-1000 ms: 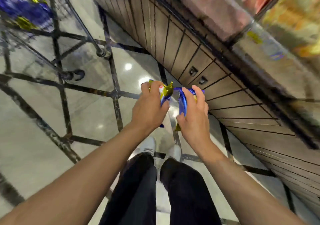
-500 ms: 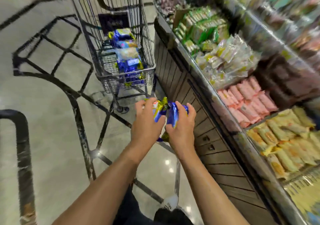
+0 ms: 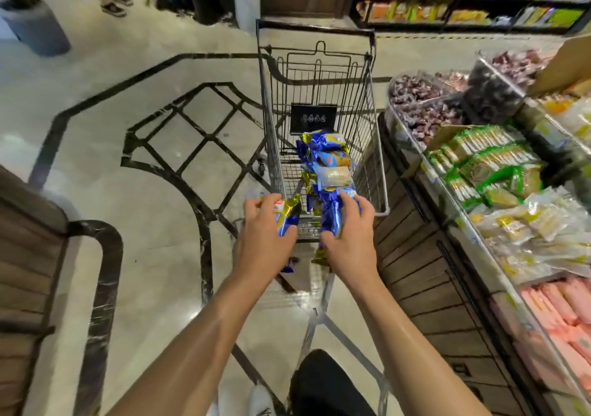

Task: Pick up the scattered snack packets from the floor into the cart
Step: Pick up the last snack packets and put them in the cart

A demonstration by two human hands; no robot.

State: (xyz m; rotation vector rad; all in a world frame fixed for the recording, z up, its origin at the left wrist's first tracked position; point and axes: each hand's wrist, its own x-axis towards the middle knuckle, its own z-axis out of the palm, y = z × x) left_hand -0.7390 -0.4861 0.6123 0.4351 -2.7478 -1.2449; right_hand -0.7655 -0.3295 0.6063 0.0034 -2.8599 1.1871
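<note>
Gripped in the left hand: a blue-and-gold snack packet, lower end hidden behind the knuckles. Clamped in the right hand: another blue packet, print too blurred to read. Both held just at the near rim of the wire cart, above more packets piled inside. Cut off at right: display shelf.

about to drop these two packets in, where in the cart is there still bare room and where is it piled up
Free: bare wire floor along the cart's left wall beside the packet pile, and the far end below the black sign. Crowded: the centre-right strip, packets stacked to the near rim. Left hand and right hand each grip a blue-gold packet at that rim.
</note>
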